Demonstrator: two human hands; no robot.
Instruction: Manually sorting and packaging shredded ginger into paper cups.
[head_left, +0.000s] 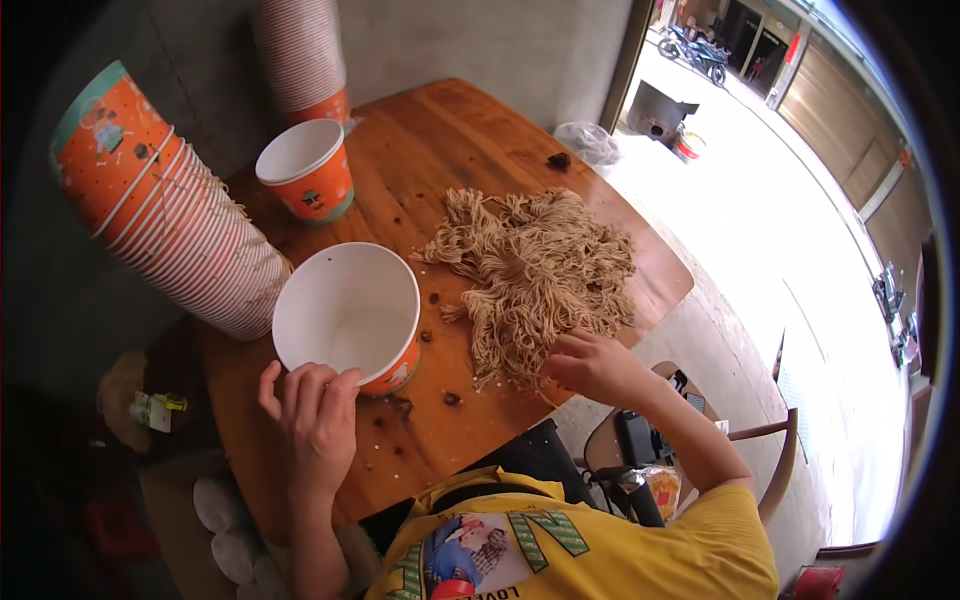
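A large paper bucket [392,375], white inside and orange outside, stands on the wooden table in front of me, its mouth tipped slightly my way. My left hand [318,425] holds its near rim with bent fingers. Farther right lies a loose heap of beige cotton strings [540,265]. At the heap's near edge, the fingers of my right hand [600,368] are pinched together on strings; the fingertips are partly hidden. Behind the bucket is a smaller-looking orange paper bucket [310,180] with a white inside, standing upright and apart from both hands.
A tall leaning stack of orange paper buckets [180,220] rises at the left, with strings over its rims. Another stack [303,60] stands against the wall. Small white bits dot the wooden table [430,440]. A chair [785,450] is at my right, beside a bright doorway.
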